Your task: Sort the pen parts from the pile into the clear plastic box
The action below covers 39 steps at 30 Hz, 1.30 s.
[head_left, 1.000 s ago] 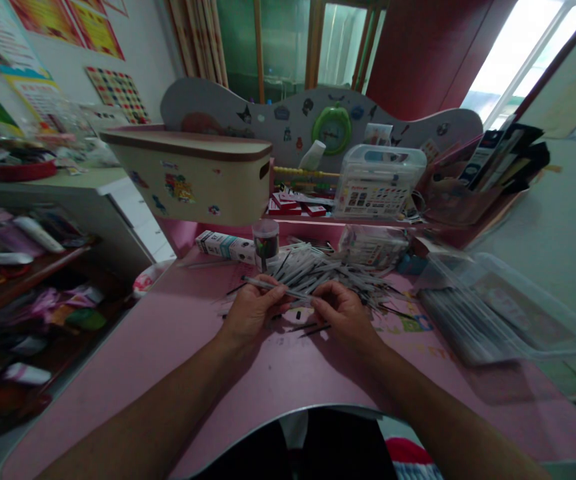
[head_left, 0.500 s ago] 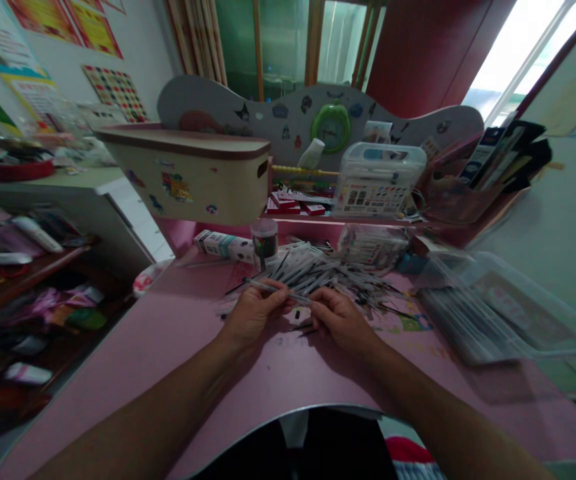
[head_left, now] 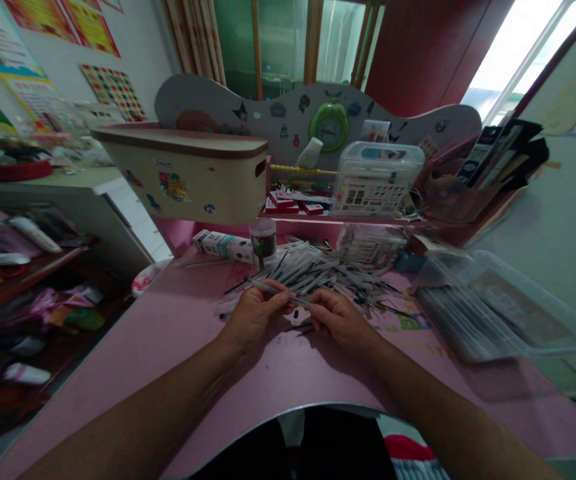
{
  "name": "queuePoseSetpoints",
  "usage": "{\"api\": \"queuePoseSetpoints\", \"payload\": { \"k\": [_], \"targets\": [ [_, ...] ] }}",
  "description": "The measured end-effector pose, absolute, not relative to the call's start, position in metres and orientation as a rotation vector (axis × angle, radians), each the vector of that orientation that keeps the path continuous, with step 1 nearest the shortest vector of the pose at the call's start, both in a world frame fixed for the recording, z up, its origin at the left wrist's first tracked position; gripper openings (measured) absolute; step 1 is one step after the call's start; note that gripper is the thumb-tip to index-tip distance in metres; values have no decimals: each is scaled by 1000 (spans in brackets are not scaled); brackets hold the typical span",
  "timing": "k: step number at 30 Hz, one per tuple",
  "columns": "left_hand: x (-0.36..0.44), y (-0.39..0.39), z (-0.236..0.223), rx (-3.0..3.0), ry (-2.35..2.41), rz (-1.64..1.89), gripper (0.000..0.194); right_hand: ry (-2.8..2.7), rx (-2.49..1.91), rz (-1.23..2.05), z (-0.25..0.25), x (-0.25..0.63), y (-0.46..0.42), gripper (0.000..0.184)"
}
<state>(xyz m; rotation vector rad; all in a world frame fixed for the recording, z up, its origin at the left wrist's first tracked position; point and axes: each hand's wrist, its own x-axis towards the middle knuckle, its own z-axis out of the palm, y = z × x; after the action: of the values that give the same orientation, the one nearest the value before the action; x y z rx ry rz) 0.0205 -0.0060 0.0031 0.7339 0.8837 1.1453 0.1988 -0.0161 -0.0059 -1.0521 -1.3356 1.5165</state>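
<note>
A thin, translucent pen refill [head_left: 300, 301] is stretched between my two hands, slanting slightly down to the right. My left hand [head_left: 258, 310] pinches it with thumb and fingers, its far end poking out past the knuckles. At the other end, my right hand [head_left: 338, 317] has thumb and forefinger closed on it. Just beyond both hands spreads a loose pile of similar refills [head_left: 313, 265], pale tubes with some dark ends. A few small dark pieces [head_left: 304, 328] lie on the pink desk [head_left: 268, 380] between my hands.
Behind the pile stand a clear cup [head_left: 263, 241], a long carton [head_left: 223, 245] and a transparent pack [head_left: 371, 243]. To the right, a clear plastic box [head_left: 528, 313] lies beside bundled refills [head_left: 461, 317]. A cream bin [head_left: 188, 177] and a handled case [head_left: 378, 180] occupy the raised shelf.
Both hands keep nearly the same place and grip on the refill. The whole view has shifted very slightly.
</note>
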Motion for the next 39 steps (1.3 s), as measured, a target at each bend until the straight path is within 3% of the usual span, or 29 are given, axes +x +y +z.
{"api": "queuePoseSetpoints", "payload": {
  "k": [11, 23, 30, 35, 39],
  "targets": [
    [22, -6, 1, 748, 905, 1154, 30, -1217, -997, 1650, -10, 199, -13, 25],
    [27, -19, 8, 975, 966, 1013, 27, -1245, -905, 1800, -17, 199, -15, 22],
    [13, -9, 10, 1153, 1174, 1296, 22, -1377, -997, 1359, 16, 212, -4, 16],
    [14, -9, 11, 1231, 1182, 1358, 15, -1654, -1170, 669, 79, 260, -11, 17],
    [13, -8, 11, 1277, 1201, 1365, 14, -1758, -1401, 455, 130, 316, -37, 29]
  ]
}}
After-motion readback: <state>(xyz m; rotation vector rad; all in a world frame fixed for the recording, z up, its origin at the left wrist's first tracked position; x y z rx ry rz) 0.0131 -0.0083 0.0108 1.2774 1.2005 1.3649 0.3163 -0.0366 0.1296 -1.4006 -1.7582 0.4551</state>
